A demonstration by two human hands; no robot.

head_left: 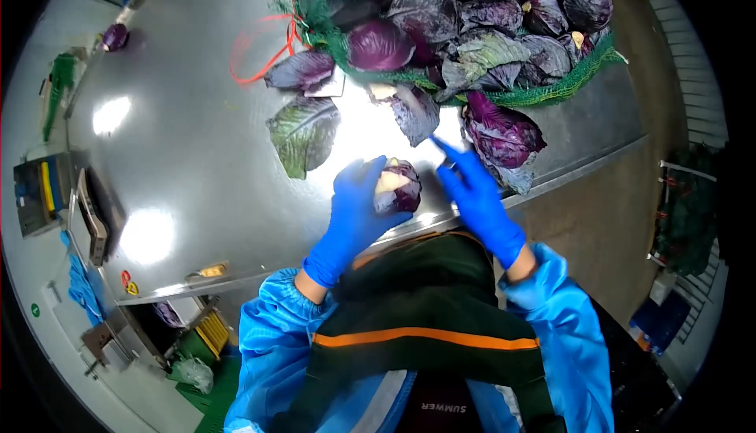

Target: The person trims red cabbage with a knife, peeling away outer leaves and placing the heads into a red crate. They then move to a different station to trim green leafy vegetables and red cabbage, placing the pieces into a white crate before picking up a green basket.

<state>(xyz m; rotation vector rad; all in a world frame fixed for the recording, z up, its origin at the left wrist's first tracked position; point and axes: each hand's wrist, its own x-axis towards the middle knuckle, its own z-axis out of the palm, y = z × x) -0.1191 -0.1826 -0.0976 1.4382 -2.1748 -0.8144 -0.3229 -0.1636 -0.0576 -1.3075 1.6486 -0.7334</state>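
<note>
My left hand (354, 212), in a blue glove, grips a small trimmed red cabbage (398, 186) just above the near edge of the steel table (197, 157). The cabbage's pale cut stem faces my palm. My right hand (476, 197), also gloved, is just right of the cabbage with its forefinger stretched out. It is closed around what looks like a small knife (447, 166), whose blade is lost in the glare. A larger red cabbage (500, 135) lies just beyond my right hand.
A green net sack (551, 90) full of red cabbages (441, 16) fills the far side of the table. Loose outer leaves (303, 130) lie to the left of the glare, with an orange cord (264, 47) behind. A scale (94, 216) stands at the left edge, and green crates (197, 346) sit below it.
</note>
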